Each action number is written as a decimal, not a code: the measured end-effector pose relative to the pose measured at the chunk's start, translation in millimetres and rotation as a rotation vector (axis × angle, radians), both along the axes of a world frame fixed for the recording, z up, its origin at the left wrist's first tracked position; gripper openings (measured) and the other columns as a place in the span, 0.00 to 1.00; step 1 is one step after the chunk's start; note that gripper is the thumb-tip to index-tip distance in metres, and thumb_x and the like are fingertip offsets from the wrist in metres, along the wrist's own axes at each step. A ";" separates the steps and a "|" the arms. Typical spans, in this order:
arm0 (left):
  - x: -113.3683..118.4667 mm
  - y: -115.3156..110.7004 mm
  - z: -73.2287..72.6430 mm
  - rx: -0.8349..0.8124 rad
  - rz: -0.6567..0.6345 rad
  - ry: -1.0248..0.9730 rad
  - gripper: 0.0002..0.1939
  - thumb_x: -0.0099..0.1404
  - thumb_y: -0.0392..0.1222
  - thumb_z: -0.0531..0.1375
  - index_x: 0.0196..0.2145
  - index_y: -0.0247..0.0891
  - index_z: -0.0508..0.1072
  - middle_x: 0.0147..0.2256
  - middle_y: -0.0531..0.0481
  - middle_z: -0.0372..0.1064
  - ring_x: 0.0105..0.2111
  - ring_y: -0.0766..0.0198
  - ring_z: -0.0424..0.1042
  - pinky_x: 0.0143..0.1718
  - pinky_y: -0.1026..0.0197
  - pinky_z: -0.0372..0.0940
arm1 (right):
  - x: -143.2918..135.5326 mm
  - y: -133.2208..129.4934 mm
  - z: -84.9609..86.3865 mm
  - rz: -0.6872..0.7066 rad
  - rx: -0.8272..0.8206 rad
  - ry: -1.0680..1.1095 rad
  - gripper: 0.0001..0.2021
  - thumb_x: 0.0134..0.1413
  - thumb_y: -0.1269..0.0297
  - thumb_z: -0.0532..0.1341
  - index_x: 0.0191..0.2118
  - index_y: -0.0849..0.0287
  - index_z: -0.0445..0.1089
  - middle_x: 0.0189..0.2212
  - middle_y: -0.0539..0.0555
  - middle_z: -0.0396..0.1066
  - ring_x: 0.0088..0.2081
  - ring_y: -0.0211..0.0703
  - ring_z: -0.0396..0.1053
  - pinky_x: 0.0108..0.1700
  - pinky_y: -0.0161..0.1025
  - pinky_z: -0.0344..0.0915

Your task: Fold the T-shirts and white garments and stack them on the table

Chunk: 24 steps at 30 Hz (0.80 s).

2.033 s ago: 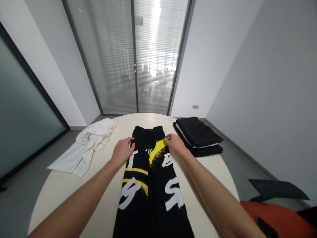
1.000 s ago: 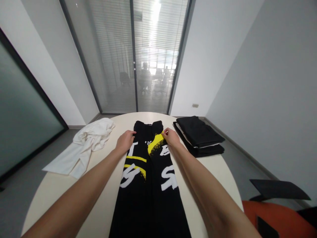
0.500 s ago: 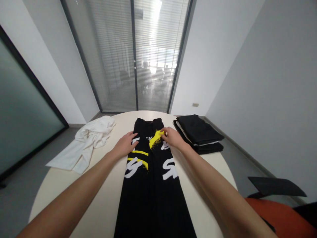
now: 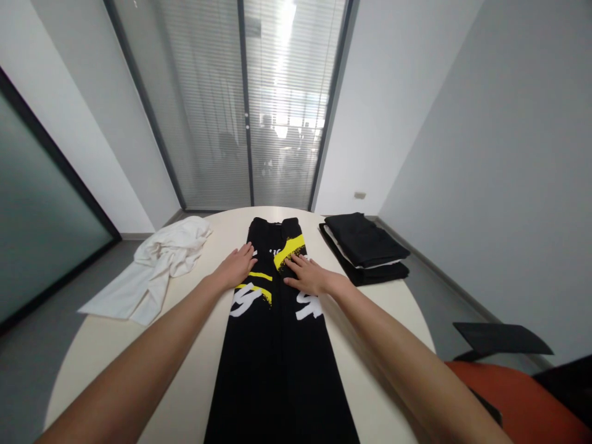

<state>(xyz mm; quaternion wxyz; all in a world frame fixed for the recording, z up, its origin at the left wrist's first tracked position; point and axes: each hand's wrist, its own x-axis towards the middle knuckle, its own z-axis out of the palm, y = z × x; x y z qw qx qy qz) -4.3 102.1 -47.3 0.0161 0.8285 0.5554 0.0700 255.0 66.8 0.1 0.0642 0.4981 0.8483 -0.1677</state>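
Observation:
A pair of black trousers [image 4: 277, 357] with white lettering and yellow stripes lies lengthwise down the middle of the table, its waistband at the far end and its lower part running out of view toward me. On its left edge, below the waistband, rests my left hand [image 4: 235, 266], palm down with fingers stretched out. My right hand [image 4: 308, 275] lies flat on the right side, fingers spread just under the upper yellow stripe. Neither hand grips the cloth. Parts of the white lettering are hidden under the hands.
The round cream table [image 4: 185, 345] carries a crumpled white garment [image 4: 157, 262] at the left and a stack of folded dark clothes [image 4: 365, 243] at the back right. An orange chair [image 4: 504, 394] with a black armrest stands at the right. Beyond the table is a glass partition with blinds [image 4: 208, 111].
My right hand has let go of its pinch at the yellow stripe, moved a little toward me and flattened out. The left hand's fingers have straightened. The view has shifted slightly.

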 end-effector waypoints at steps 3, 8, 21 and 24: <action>1.2 3.9 2.7 0.048 0.054 0.000 0.27 0.75 0.45 0.45 0.66 0.30 0.58 0.69 0.34 0.48 0.69 0.46 0.48 0.65 0.41 0.50 | -0.2 15.0 -9.8 -0.032 0.026 0.042 0.38 0.66 0.41 0.46 0.74 0.57 0.40 0.73 0.58 0.31 0.73 0.60 0.29 0.69 0.62 0.33; 6.1 -15.1 12.6 0.198 0.033 -0.068 0.22 0.72 0.42 0.51 0.60 0.34 0.67 0.64 0.37 0.59 0.62 0.48 0.61 0.61 0.47 0.58 | 2.1 18.0 -21.1 -0.040 0.096 0.138 0.36 0.66 0.41 0.46 0.73 0.54 0.44 0.73 0.58 0.35 0.72 0.61 0.32 0.68 0.66 0.34; -50.2 -72.6 50.4 -0.473 -0.201 -0.380 0.16 0.63 0.47 0.58 0.45 0.43 0.79 0.43 0.48 0.73 0.38 0.61 0.70 0.40 0.61 0.65 | 75.2 -14.5 22.5 0.164 -0.037 0.399 0.13 0.51 0.75 0.63 0.43 0.59 0.76 0.43 0.57 0.71 0.39 0.42 0.70 0.44 0.38 0.66; -56.0 -76.7 57.4 -0.571 -0.211 -0.341 0.19 0.57 0.48 0.63 0.46 0.45 0.79 0.43 0.50 0.73 0.40 0.60 0.70 0.42 0.62 0.64 | 82.2 -20.1 23.4 0.143 -0.261 0.451 0.14 0.46 0.73 0.67 0.42 0.59 0.77 0.39 0.53 0.72 0.38 0.40 0.69 0.40 0.35 0.65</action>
